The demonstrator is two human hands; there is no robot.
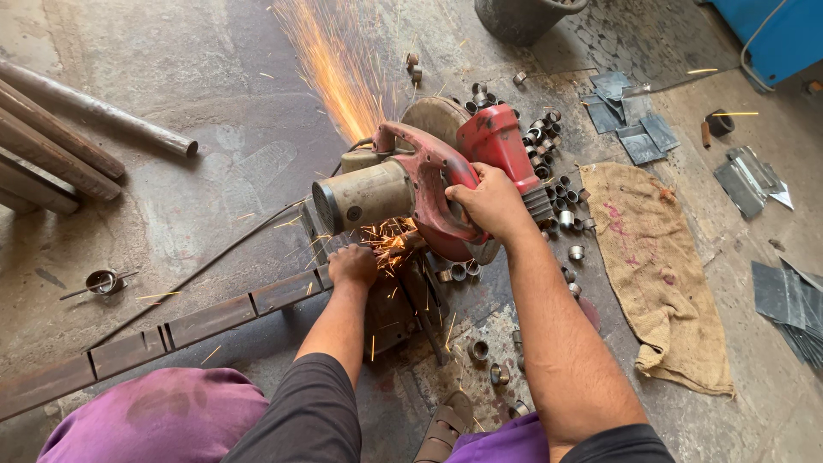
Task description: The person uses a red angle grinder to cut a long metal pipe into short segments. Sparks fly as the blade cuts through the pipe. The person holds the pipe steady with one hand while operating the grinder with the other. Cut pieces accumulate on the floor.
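A red chop saw point(429, 171) with a beige motor housing stands on the concrete floor, pressed down and throwing orange sparks point(339, 69) away from me. My right hand point(490, 203) grips the saw's red handle. My left hand point(353, 264) presses on a long flat metal bar point(171, 330) that runs from the lower left into the saw's clamp, right beside the sparks at the cut. The blade is mostly hidden under the red guard.
Several short cut metal rings point(553, 184) lie scattered right of the saw. A burlap sack point(656, 266) lies to the right, grey metal plates point(630, 120) beyond it. Pipes point(94, 111) lie at far left, a dark bucket point(523, 17) at top. My sandalled foot point(446, 429) is below.
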